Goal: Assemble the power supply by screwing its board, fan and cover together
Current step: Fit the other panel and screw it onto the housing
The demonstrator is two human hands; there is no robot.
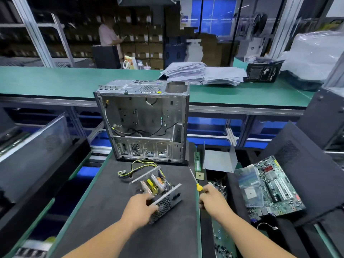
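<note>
The open power supply (158, 190) lies on the black mat (104, 211), its board with yellow and orange parts showing between two metal side walls. A bundle of yellow and black cables (135, 169) trails from it toward the back left. My left hand (138, 208) grips the near perforated corner of the power supply. My right hand (211, 197) holds a screwdriver (195, 180) by its yellow handle, the shaft pointing up and away, to the right of the unit. A bent grey metal cover (219, 159) stands behind my right hand.
An empty computer case (147, 123) stands upright at the back of the mat. A memory stick (197, 162) and a processor (200, 176) lie beside it. A motherboard (271, 185) rests on the right. Loose screws (221, 244) fill a tray near my right arm. Dark panels flank both sides.
</note>
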